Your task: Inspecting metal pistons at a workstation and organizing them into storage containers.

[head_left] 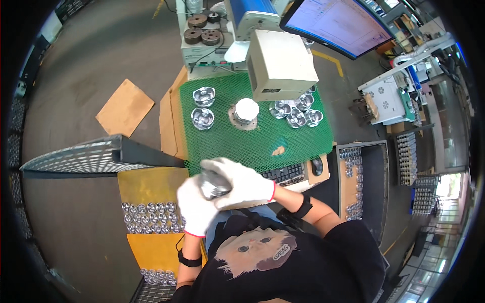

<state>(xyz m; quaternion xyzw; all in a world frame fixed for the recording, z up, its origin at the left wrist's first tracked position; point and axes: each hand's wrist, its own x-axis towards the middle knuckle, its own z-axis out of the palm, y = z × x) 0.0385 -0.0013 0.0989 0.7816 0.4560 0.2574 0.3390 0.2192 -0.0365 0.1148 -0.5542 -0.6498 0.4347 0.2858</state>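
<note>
Both white-gloved hands are closed round a shiny metal piston (214, 186), held over the near left edge of the green mesh mat (227, 149). My left hand (194, 207) grips it from the left and below. My right hand (241, 183) wraps it from the right and top, its fingers reaching over the far side. Beyond them, another piston (246, 109) stands on a round metal base with its pale top up. Two pistons, one behind the other (202, 118), lie at the mat's left. Several more pistons (296, 117) cluster at the right.
A boxy cream machine head (283, 63) overhangs the mat, with a monitor (341, 25) behind it. A keyboard (285, 174) and mouse (317, 166) lie at the near edge. Rows of pistons (151, 218) fill a rack at my left; a grey bin (371, 182) stands right.
</note>
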